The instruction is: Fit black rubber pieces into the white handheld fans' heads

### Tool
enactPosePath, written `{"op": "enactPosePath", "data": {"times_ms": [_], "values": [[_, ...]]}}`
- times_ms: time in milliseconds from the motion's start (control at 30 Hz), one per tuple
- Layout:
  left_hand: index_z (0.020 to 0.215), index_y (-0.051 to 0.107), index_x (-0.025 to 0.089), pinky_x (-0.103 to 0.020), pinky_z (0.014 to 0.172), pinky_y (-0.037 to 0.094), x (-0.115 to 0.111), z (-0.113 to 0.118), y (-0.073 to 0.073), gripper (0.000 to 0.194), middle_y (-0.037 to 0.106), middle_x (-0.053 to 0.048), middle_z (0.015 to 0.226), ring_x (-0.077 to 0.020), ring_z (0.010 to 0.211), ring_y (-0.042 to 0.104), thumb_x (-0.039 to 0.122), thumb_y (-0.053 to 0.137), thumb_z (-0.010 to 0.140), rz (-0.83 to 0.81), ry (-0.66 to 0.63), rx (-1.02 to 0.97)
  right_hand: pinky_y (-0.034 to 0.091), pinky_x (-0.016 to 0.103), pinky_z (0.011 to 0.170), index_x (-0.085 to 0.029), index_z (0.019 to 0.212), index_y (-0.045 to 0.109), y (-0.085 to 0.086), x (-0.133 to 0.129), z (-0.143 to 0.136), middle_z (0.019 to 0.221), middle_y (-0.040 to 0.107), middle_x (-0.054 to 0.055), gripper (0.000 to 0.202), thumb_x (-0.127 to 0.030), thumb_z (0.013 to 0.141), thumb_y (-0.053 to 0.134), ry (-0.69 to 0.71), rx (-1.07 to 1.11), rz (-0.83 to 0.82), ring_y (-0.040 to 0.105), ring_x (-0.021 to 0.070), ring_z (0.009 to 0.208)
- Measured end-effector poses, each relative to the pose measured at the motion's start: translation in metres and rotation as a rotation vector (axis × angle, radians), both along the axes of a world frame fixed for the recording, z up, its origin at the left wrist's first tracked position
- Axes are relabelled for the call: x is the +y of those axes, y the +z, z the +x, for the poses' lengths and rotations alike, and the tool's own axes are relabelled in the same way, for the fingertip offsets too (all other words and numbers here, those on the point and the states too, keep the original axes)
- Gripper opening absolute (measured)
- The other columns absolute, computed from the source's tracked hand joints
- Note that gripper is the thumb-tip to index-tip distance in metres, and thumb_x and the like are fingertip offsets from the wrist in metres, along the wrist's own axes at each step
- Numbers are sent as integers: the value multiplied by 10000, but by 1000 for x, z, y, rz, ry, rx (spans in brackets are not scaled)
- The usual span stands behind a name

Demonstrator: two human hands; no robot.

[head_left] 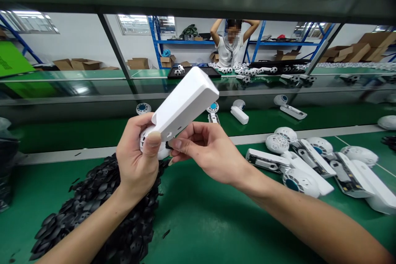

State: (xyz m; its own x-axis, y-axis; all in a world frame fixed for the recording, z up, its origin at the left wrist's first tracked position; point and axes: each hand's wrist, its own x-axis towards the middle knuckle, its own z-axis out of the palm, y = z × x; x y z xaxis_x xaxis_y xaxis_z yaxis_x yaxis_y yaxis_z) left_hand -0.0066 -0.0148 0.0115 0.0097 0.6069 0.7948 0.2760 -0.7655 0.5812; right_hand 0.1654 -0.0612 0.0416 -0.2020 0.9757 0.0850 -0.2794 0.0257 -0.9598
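My left hand [137,152] is closed around the round vented head of a white plastic device [185,103], whose long box-shaped body tilts up to the right. Small holes show along the body's lower side. Close by, my right hand [206,150] pinches a small black plastic piece [169,145] against the device near the joint of head and body. My fingertips partly hide that piece. Below my left hand spreads a large heap of small black plastic pieces [123,222] on the green table [198,222].
Several similar white devices [297,161] lie at the right, some with exposed insides. More devices [239,113] rest on the green strip beyond the pale ledge. Across the bench sits a person [230,45] with raised arms. A dark plastic bag [8,165] is at the left edge.
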Motion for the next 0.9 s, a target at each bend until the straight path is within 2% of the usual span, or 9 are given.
{"op": "enactPosePath", "data": {"times_ms": [133,333,433,533,667,900], "values": [[1076,738,335,-398,682,522,1,-3,2,444,710,-36,963,-239,804,649,755,628,987,38,25,37,654,329,816,-193,774,714,-1,0,-1,793,755,18,476,-507,639,1045,-28,-20,-2,768,191,751],[1093,733,348,-376,598,495,0,-3,5,338,703,-14,930,-202,722,623,662,635,1017,98,18,79,677,314,754,-176,734,737,-2,3,0,765,767,19,486,-473,560,1080,58,88,-30,758,171,700],[1101,743,339,-370,589,492,-2,-3,5,342,719,-21,935,-203,716,627,659,659,1013,128,12,73,687,325,760,-174,751,752,-4,3,1,782,782,33,517,-551,574,1058,70,94,-38,772,178,709],[1125,755,304,-347,576,481,-3,-4,4,300,742,-26,944,-193,704,628,579,683,1029,190,7,99,689,323,744,-168,794,774,-6,4,1,802,794,45,560,-604,568,1042,81,93,-53,777,178,704],[1154,763,278,-330,595,493,-4,-8,5,273,767,-28,980,-191,721,651,514,703,1030,218,35,132,678,300,705,-162,835,801,-6,5,0,794,794,45,541,-562,574,1056,94,98,-70,771,171,675],[1097,769,253,-300,551,469,-13,-7,14,313,758,-14,916,-165,674,640,547,674,1040,202,36,165,659,249,646,-151,848,817,-2,-1,2,719,774,19,472,-454,597,1076,171,190,-132,749,145,623]]}}
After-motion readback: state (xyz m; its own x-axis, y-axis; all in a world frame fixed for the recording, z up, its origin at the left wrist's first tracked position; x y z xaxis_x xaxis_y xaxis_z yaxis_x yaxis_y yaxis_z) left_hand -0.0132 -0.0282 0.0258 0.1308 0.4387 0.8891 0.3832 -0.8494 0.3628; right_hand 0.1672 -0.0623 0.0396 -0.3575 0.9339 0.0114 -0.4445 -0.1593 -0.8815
